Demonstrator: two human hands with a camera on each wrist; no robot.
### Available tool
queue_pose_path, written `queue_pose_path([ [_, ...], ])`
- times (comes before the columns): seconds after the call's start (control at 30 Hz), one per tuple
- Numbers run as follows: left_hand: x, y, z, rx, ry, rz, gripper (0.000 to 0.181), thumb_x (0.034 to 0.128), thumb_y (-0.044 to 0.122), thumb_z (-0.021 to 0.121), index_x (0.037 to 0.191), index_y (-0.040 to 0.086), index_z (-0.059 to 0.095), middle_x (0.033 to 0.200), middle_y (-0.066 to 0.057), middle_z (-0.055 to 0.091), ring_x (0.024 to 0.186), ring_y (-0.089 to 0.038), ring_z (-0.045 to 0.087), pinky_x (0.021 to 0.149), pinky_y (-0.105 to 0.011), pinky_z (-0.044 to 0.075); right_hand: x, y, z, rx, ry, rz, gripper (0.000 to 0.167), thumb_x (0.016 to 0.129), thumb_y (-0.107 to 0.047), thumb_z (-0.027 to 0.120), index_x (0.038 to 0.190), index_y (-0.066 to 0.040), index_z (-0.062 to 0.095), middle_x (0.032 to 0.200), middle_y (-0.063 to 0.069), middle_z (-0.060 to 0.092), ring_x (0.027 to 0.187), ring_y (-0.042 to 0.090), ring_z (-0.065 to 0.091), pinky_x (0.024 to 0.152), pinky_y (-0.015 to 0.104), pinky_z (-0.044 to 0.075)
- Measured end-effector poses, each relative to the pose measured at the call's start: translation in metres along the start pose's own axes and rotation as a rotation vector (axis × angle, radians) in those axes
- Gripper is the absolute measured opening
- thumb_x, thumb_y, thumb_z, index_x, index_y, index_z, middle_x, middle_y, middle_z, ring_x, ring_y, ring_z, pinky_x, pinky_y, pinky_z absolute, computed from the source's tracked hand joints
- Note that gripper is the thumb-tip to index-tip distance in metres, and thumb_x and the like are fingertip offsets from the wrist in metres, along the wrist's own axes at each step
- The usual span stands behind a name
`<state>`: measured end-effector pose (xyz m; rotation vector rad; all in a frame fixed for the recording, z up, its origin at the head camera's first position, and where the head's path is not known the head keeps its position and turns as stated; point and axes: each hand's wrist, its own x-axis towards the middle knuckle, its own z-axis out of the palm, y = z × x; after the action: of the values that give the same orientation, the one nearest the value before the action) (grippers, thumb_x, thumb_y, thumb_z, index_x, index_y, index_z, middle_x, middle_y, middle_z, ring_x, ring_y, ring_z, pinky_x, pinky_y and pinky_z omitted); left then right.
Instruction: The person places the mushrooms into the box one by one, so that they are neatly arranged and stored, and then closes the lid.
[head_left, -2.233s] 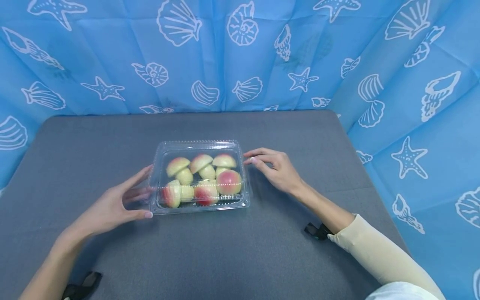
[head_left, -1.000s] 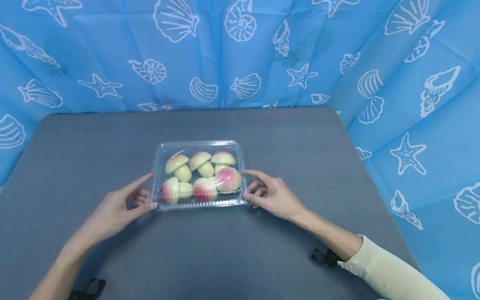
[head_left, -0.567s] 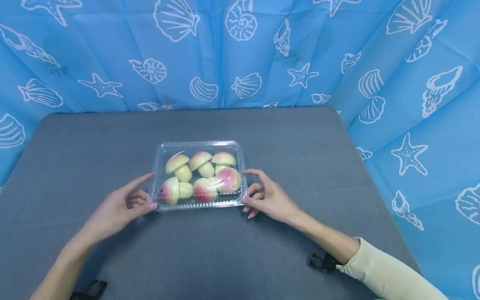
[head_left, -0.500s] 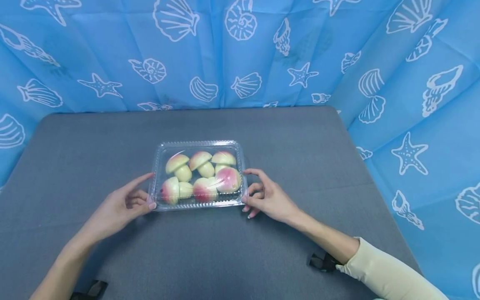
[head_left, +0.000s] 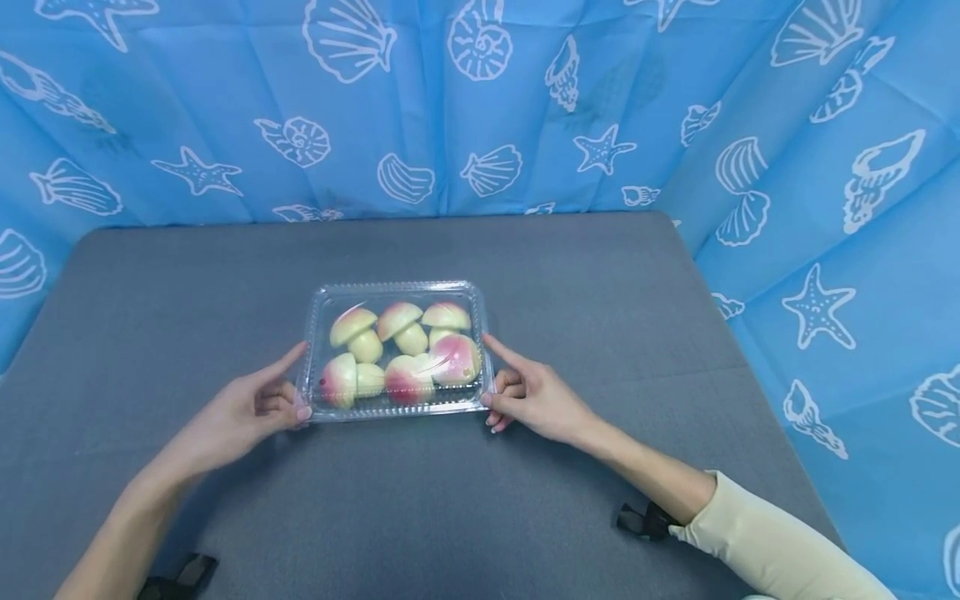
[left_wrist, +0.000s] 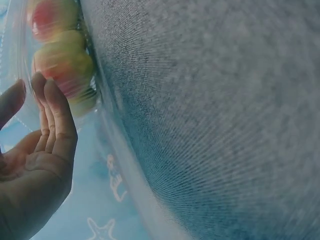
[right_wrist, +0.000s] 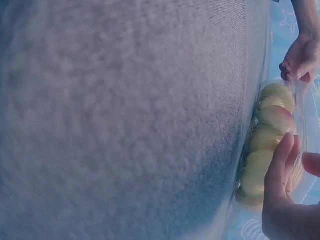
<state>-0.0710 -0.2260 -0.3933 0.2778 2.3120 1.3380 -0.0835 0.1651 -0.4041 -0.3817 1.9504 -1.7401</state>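
A clear plastic clamshell box [head_left: 397, 410] with a ribbed rim sits shut in the middle of the table. Inside lie several mushroom-shaped pieces [head_left: 405, 327], cream with pink-red caps. My left hand [head_left: 243, 412] grips the box's left side, thumb at the front corner and index finger stretched along the edge. On the opposite side, my right hand [head_left: 540, 402] holds the rim the same way, other fingers curled below. In the left wrist view, the thumb and fingers [left_wrist: 60, 117] stand on either side of the rim. The right wrist view shows the box [right_wrist: 301, 117] between both hands.
A grey cloth-covered table [head_left: 420, 517] spreads around the box. Behind it and to the right hangs a blue curtain [head_left: 517, 108] with white shell and starfish prints. Black straps [head_left: 645, 521] sit at both wrists.
The right hand, earlier loosely beside the box's far right, has come down to grip its front right corner. The left hand has closed on the left corner. Both index fingers have straightened slightly.
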Motion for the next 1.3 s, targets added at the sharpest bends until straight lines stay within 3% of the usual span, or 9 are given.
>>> queue_pose_path([
  [0.2,0.0014,0.0005,-0.0045,-0.081,-0.043,0.012,0.092,0.092,0.005,0.068,0.161,0.019,0.009,0.092,-0.015,0.068,0.086,-0.028,0.07,0.076,-0.034,0.058,0.0011,0.0004,0.0019,0.071,-0.011,0.031,0.087,0.093,0.008,0.06,0.161,-0.023,0.014,0.085,0.025,0.063,0.078,0.045,0.068,0.068,0.044,0.06],
  [0.43,0.002,-0.0007,-0.0051,-0.147,-0.06,0.003,0.091,0.0922,0.003,0.068,0.161,0.018,0.01,0.09,-0.02,0.069,0.083,-0.029,0.071,0.074,-0.035,0.059,0.0015,0.0004,0.0042,0.067,-0.006,0.057,0.088,0.094,0.008,0.056,0.161,-0.028,0.011,0.087,0.022,0.068,0.071,0.03,0.069,0.065,0.036,0.06],
  [0.67,0.0029,-0.0002,-0.004,-0.166,-0.046,-0.039,0.09,0.0915,0.007,0.07,0.161,0.019,0.014,0.087,-0.02,0.068,0.082,-0.032,0.07,0.072,-0.037,0.059,0.002,0.0013,0.0063,0.034,0.004,0.067,0.087,0.095,0.007,0.055,0.161,-0.028,0.009,0.082,0.018,0.068,0.065,0.024,0.067,0.061,0.033,0.058],
  [0.83,0.0043,-0.0007,-0.0033,-0.193,-0.044,-0.063,0.091,0.0912,0.008,0.07,0.161,0.019,0.014,0.087,-0.02,0.066,0.081,-0.032,0.069,0.07,-0.039,0.059,0.0018,0.001,0.0069,0.052,0.009,0.09,0.087,0.096,0.006,0.055,0.16,-0.033,0.011,0.076,0.016,0.066,0.06,0.018,0.064,0.055,0.03,0.056],
  [1.03,0.0046,-0.0014,-0.0044,-0.2,-0.05,-0.054,0.09,0.0923,0.007,0.069,0.161,0.02,0.012,0.087,-0.021,0.067,0.082,-0.031,0.07,0.072,-0.04,0.059,0.0019,0.001,0.005,0.036,-0.012,0.102,0.085,0.098,0.003,0.054,0.16,-0.036,0.009,0.074,0.015,0.066,0.059,0.019,0.063,0.054,0.03,0.055],
  [1.17,0.0038,-0.0012,-0.0045,-0.151,-0.052,-0.02,0.09,0.0926,0.008,0.07,0.161,0.02,0.012,0.087,-0.02,0.067,0.081,-0.031,0.07,0.072,-0.039,0.059,0.0025,-0.0014,0.0035,-0.092,-0.006,0.081,0.087,0.098,0.0,0.056,0.16,-0.036,0.008,0.077,0.015,0.068,0.061,0.025,0.065,0.057,0.036,0.058],
  [1.3,0.0028,0.0024,-0.0058,0.042,-0.002,0.022,0.091,0.0894,0.015,0.075,0.16,0.018,0.018,0.088,-0.011,0.068,0.078,-0.022,0.069,0.072,-0.031,0.057,0.003,-0.0028,0.0009,-0.235,0.016,0.037,0.089,0.094,-0.002,0.063,0.161,-0.03,0.01,0.079,0.014,0.068,0.066,0.03,0.068,0.061,0.039,0.059],
])
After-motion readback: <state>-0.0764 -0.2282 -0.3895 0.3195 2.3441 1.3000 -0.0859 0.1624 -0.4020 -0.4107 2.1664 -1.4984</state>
